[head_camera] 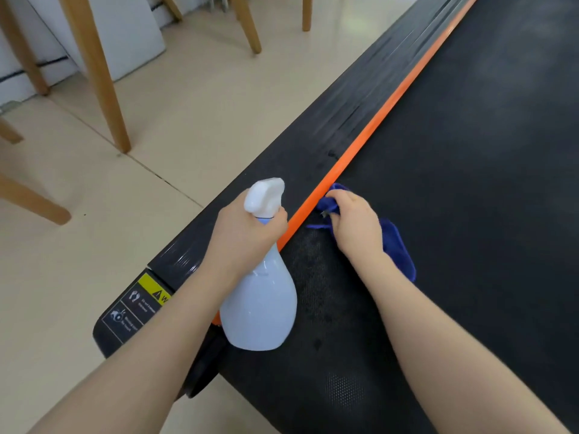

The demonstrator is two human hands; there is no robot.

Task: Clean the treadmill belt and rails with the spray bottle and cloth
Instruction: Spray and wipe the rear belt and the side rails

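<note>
left hand grips spray bottle | right hand presses cloth by orange strip at center | risk: bottle tilted, may drip on belt

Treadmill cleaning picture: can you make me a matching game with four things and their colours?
Things:
1. spray bottle
2. cloth
3. treadmill belt
4. stripe beside the belt

Colours:
A. orange
B. black
C. white
D. blue

Pairs: 1-C, 2-D, 3-B, 4-A
</note>
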